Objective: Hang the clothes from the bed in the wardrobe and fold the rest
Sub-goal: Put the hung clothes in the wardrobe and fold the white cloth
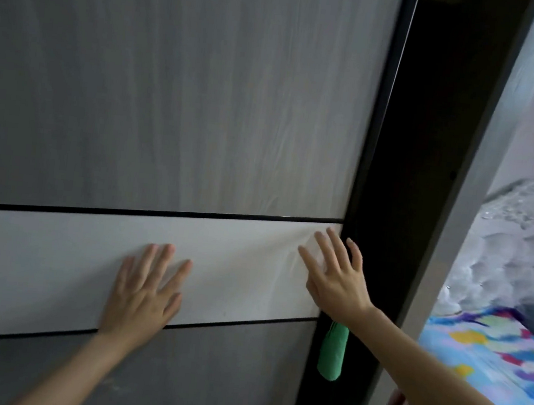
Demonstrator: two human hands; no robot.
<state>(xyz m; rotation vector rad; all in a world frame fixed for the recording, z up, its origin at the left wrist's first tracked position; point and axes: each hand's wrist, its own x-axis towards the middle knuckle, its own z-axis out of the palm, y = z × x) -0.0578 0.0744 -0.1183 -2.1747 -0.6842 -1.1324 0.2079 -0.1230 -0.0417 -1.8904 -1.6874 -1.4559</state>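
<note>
Grey wood-grain panelling fills most of the view: it is the sliding wardrobe door (171, 95), crossed by a white band (237, 264) between two thin black lines. At the door's right edge stands a dark gap (385, 213) into the wardrobe, and a green cloth (331, 352) hangs in that gap, just beside the door's edge and below the right wrist. Whether it hangs on a hanger cannot be told.

Both hands lie flat on the white band. The left hand (143, 291) presses near the middle of the band with fingers straight and spread. The right hand (336, 281) presses at the door's edge, its fingertips reaching the black trim. Neither grip has hold of anything; both are fully open, palms against the panel.

The step in hand looks like sliding the door, though which way cannot be told. To do it well, the palms should push evenly and sideways, so that the panel runs in its track and does not twist. If the door is to close, the green cloth should first be tucked inside, or it may be caught at the edge.

Further right, past the wardrobe's grey side panel (478, 157), is the bed (488, 361) with a bright patterned sheet and fluffy pale bedding (508, 258). No clothes can be made out there.
</note>
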